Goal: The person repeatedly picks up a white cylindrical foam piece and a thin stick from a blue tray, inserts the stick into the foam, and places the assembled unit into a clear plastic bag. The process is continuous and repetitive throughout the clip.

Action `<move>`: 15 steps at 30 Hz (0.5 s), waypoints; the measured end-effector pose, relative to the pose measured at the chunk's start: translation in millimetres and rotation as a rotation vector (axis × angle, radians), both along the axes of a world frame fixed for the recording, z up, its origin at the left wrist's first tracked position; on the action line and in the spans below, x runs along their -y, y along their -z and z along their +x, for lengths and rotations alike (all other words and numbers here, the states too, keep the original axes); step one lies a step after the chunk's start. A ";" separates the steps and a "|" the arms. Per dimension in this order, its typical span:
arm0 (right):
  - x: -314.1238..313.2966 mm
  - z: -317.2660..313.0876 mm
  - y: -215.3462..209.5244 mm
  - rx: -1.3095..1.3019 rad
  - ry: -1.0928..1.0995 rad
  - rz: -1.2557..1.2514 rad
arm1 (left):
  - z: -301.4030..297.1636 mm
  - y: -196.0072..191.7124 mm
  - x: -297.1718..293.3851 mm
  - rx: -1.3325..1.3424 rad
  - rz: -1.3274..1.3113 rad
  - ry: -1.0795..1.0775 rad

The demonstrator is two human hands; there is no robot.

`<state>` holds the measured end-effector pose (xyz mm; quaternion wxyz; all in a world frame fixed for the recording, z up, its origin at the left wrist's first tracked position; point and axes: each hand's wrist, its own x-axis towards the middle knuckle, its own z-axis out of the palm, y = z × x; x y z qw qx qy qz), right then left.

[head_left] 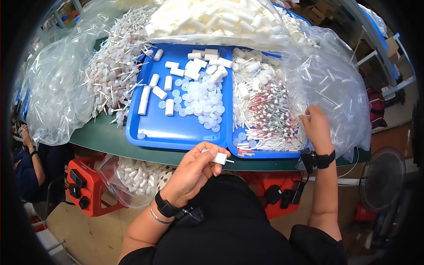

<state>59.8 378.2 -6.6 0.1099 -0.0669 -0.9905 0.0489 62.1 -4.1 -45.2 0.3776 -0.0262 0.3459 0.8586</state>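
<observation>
My left hand (194, 170) is closed around a white cylinder (219, 158) at the front edge of the blue tray. A thin white stick pokes out of the cylinder's right end. At the right side of the second tray, my right hand (317, 126) has its fingers bent together beside a heap of thin sticks (271, 106) with red and dark parts. Whether anything is between those fingertips is hidden. The left blue tray (176, 132) bears loose white cylinders (168, 83) and a pile of translucent round discs (203, 99).
Behind the trays lies a large clear bag of white cylinders (216, 20). A heap of stick-and-disc pieces (119, 66) is at left. Crumpled plastic bags (62, 88) flank the green table (101, 137). A fan (382, 179) stands at right; a red stool (90, 185) is below.
</observation>
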 end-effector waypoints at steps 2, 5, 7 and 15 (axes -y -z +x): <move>-10.7 5.2 2.3 0.007 0.031 0.094 | 0.3 -1.7 0.1 -0.006 0.010 0.004; 4.4 6.8 -8.0 -0.061 0.062 0.143 | -1.2 -1.6 4.8 -0.026 -0.007 -0.024; 31.1 12.8 -28.1 -0.100 -0.006 -0.039 | -2.0 -1.0 5.3 -0.010 -0.014 -0.053; 166.0 34.1 -29.6 0.123 -0.636 -0.674 | 3.1 2.6 -4.4 -0.003 0.038 -0.153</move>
